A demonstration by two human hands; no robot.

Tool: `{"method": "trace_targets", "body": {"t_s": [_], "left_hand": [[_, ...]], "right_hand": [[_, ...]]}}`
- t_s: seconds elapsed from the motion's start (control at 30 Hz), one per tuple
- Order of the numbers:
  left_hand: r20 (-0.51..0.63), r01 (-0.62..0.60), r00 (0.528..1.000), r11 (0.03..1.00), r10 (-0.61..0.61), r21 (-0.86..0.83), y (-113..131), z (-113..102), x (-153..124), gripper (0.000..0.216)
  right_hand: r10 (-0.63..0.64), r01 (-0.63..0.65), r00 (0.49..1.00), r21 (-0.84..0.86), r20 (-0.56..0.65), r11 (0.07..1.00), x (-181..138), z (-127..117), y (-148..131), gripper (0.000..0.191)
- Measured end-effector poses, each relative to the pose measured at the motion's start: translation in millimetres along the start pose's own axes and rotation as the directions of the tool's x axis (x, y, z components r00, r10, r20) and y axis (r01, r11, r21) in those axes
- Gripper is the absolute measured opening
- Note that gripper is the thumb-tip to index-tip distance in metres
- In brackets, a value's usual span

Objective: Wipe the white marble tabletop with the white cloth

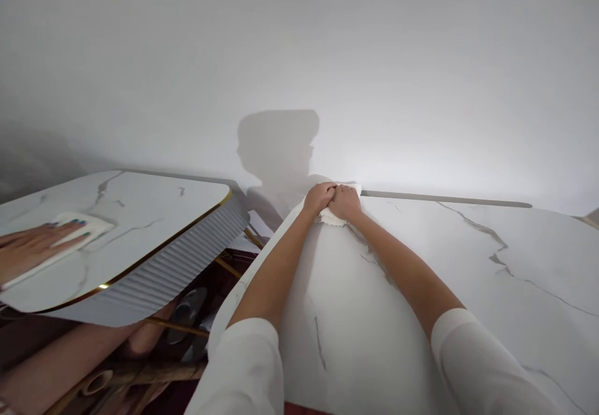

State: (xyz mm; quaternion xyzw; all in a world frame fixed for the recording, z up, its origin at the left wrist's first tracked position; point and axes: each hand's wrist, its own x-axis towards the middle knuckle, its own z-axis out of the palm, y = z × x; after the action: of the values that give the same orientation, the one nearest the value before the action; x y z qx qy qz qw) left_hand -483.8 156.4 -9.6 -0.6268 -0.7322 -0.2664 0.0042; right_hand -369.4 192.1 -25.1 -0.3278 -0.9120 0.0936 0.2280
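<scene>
A plain pale wall [421, 59] fills the upper view and carries the person's shadow [281, 146]. Below it lies a white veined counter [468, 278], its far side butting against the wall along a grey strip [444, 199]. To the left, across a dark gap, stands a second counter [140, 215] with a gold rim and ribbed side. There another person's hand [32, 243] lies flat on a pale pad [91, 224].

Both of the person's arms stretch out nearly straight, white sleeves at the bottom of the view, because the cloth [327, 218] sits at the far left corner of the counter, right where its rounded left edge meets the wall. The left grip [319, 198] and right grip [347, 203] lie side by side, touching, knuckles up, fingers curled down over the cloth. Each grip is narrow and holds the cloth pinned to the marble. Two hands together probably put more weight on it at that reach.

Room is tight ahead, where the wall stops any push forward. To the left, the edge drops into the gap just beside the left grip. To the right and back toward the person, the marble lies bare and wide.
</scene>
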Motion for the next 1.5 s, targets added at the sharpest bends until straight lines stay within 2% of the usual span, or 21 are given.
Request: {"method": "trace_targets", "body": {"t_s": [0.1,0.2,0.33,0.47,0.6,0.8,0.93,1.03,1.13,1.23,1.37,1.5], "left_hand": [[0.004,-0.108,0.994,0.991,0.109,-0.076,16,9,-1,0.043],[0.008,-0.189,0.981,0.973,0.191,-0.129,19,10,-14,0.045],[0.025,-0.208,0.977,0.970,0.213,-0.124,13,1,-46,0.048],[0.036,-0.227,0.972,0.968,0.233,-0.109,7,-18,-90,0.050],[0.053,-0.183,0.981,0.981,0.187,-0.070,2,-41,-140,0.052],[0.025,-0.098,0.995,0.995,0.098,-0.007,6,-69,-217,0.054],[0.002,-0.037,0.999,0.998,0.037,0.060,26,-75,-261,0.053],[-0.051,0.012,0.999,0.994,-0.007,0.113,48,-71,-284,0.052],[-0.083,0.022,0.997,0.990,-0.011,0.138,72,-61,-292,0.050],[-0.102,0.013,0.995,0.990,0.001,0.141,94,-49,-285,0.046],[-0.115,-0.020,0.993,0.992,0.034,0.126,113,-31,-255,0.042],[-0.105,-0.079,0.991,0.995,0.086,0.068,117,-16,-209,0.040]], "right_hand": [[0.055,-0.055,0.998,-0.063,0.003,0.996,-14,-11,10,0.046],[0.086,-0.081,0.996,-0.128,0.032,0.988,-33,-16,4,0.052],[0.092,-0.085,0.995,-0.142,0.043,0.986,-63,-17,-23,0.057],[0.031,-0.029,0.999,-0.120,0.010,0.992,-96,-16,-60,0.060],[-0.027,0.028,1.000,-0.082,0.011,0.996,-128,-17,-99,0.062],[-0.106,0.106,0.990,0.004,0.090,0.994,-176,-26,-144,0.064],[-0.189,0.186,0.976,0.042,0.107,0.982,-210,-37,-153,0.063],[-0.266,0.261,0.961,0.059,0.081,0.963,-232,-46,-147,0.063],[-0.330,0.326,0.939,0.057,0.092,0.944,-247,-56,-131,0.062],[-0.354,0.350,0.926,0.053,0.133,0.935,-252,-66,-108,0.065],[-0.347,0.346,0.925,0.037,0.154,0.938,-242,-75,-75,0.064],[-0.263,0.266,0.957,-0.003,0.120,0.964,-215,-73,-42,0.058]]}}
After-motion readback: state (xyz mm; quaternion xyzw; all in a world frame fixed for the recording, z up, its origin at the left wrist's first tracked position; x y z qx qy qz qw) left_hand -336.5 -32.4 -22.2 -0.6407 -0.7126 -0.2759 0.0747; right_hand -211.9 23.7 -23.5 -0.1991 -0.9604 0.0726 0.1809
